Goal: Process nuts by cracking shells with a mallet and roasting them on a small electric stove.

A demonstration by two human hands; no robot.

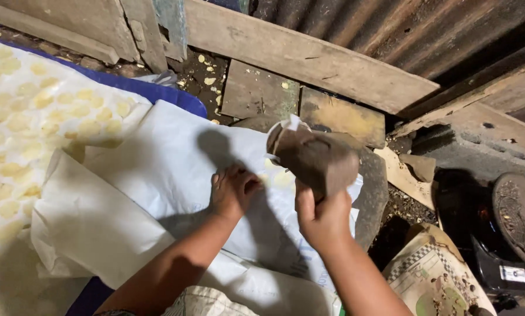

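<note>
Nearest of all, two bare forearms are seen reaching forward from the bottom edge. The right hand is held raised, its grip clamped on the lower edge of a flat brown slab, perhaps worn wood or stone; what it is made of cannot be told. The slab is lifted clear of the white sheet and tilted, with a scrap of white paper stuck at its upper left corner. Just beside it, the left hand is laid on the white sheet, its fingers curled together, pressed down on the surface; whether anything is pinched beneath cannot be told. Pale yellow round pieces are glimpsed on the sheet under the slab. Further left, many flattened yellow discs are seen in rows under a translucent covering, so much pressing appears done, while the pieces by the hands seem left to be worked. A blue cloth is visible beyond. Farthest off, wooden planks and corrugated metal sheeting are seen.
</note>
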